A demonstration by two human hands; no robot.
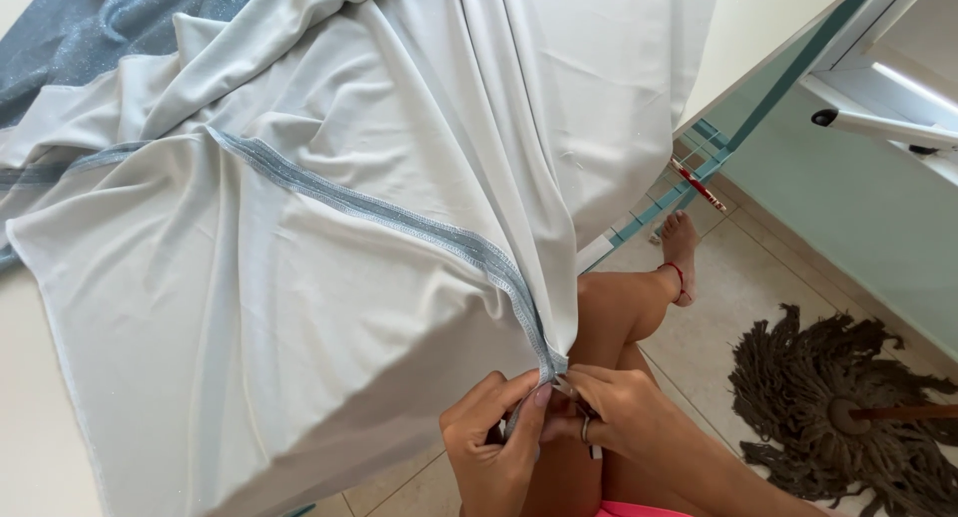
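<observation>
A large pale grey fabric point(299, 307) lies spread over a table and hangs off its near edge. A sparkly blue-grey seam strip point(399, 223) runs diagonally across it down to my hands. My left hand point(494, 442) pinches the lower end of the strip between thumb and fingers. My right hand point(619, 412), wearing a ring, grips the same end just to the right, and something small and metallic shows between its fingers. Both hands touch each other over my bare knee point(619, 307).
A darker glittery blue fabric point(90, 28) lies at the far left. A brown mop head point(848, 407) rests on the tiled floor at right. My bare foot point(681, 248) with a red anklet is near a teal table frame point(699, 168). A pale green wall stands right.
</observation>
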